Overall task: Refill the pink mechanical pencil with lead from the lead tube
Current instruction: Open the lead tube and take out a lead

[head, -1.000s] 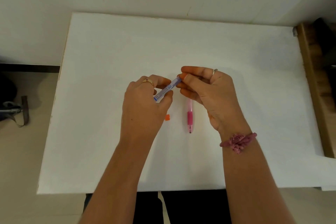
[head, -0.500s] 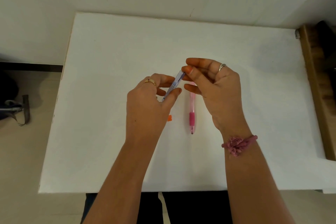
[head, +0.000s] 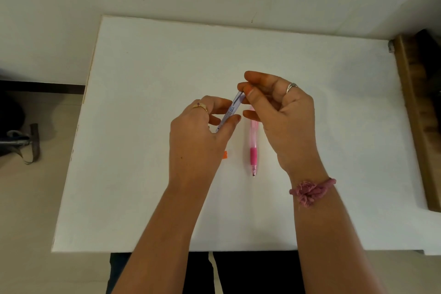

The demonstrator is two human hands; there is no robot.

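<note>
A clear lead tube (head: 230, 111) with blue print is tilted up to the right above the white table (head: 143, 174). My left hand (head: 198, 136) grips its lower part between thumb and fingers. My right hand (head: 279, 112) pinches the tube's upper end with thumb and forefinger. The pink mechanical pencil (head: 253, 148) lies on the table just below my right hand, tip pointing toward me, its far end hidden by my fingers. A small orange piece (head: 225, 154) lies on the table beside my left hand.
A wooden piece of furniture (head: 420, 112) stands against the table's right edge. A dark bag with straps (head: 21, 141) sits on the floor to the left. A wall runs behind the table's far edge.
Both hands have lifted the lead tube slightly up and away from me. The tube now stands steeper. The pencil has not moved.
</note>
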